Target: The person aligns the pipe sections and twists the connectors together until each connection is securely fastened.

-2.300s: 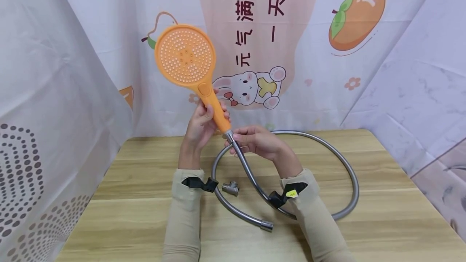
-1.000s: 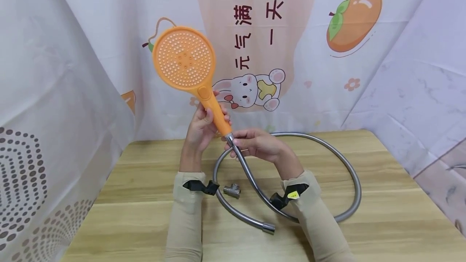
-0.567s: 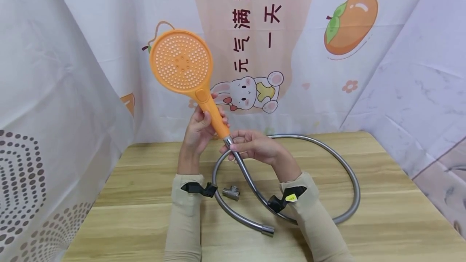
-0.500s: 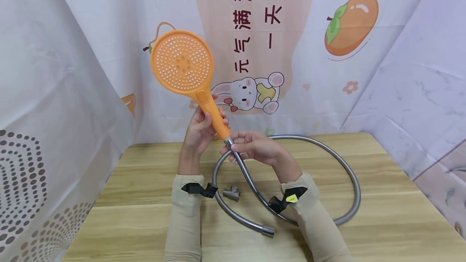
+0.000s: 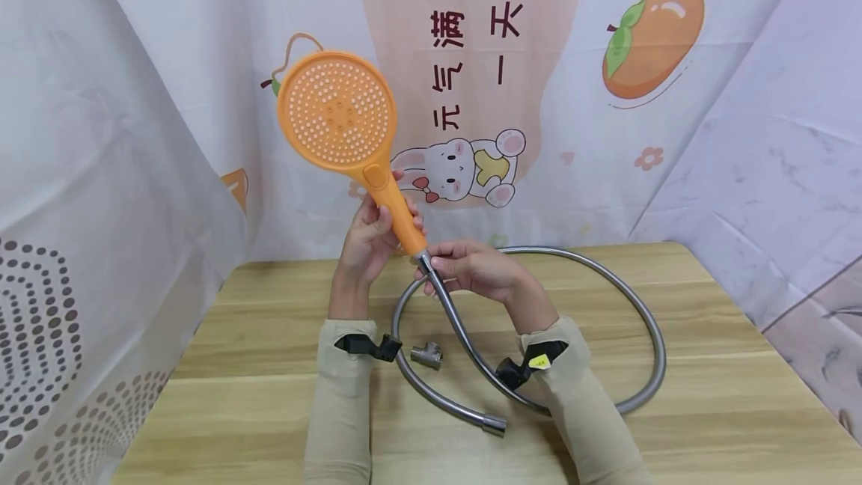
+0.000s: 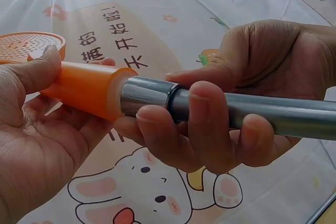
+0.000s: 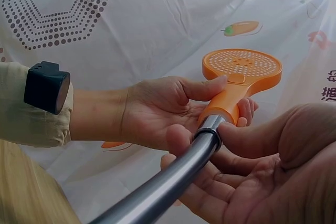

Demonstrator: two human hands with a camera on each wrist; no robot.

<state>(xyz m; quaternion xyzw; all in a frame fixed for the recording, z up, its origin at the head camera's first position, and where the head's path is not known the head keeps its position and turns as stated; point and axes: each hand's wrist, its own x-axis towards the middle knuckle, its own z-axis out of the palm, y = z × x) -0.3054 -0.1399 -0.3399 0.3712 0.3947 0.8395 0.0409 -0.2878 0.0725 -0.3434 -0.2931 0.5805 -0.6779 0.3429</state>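
Note:
My left hand (image 5: 369,242) grips the handle of an orange shower head (image 5: 339,111), its round nozzle face tilted up and left. At the handle's lower end sits the metal nut (image 6: 149,96) of a silver shower hose (image 5: 465,331). My right hand (image 5: 481,269) pinches this nut and hose end between thumb and fingers, as the right wrist view shows. In the left wrist view a narrow pale ring (image 6: 118,95) shows between the orange handle and the nut. The shower head is held up above the table.
The hose loops over the wooden table (image 5: 256,395), its free end (image 5: 494,425) lying near the front. Inside the loop lies a small metal tee fitting (image 5: 427,355). A printed cloth (image 5: 572,193) hangs behind the table and more cloth stands at both sides.
Both hands keep their hold on the shower head and the hose nut. The right fingers shift slightly around the nut, and the whole view drifts a little.

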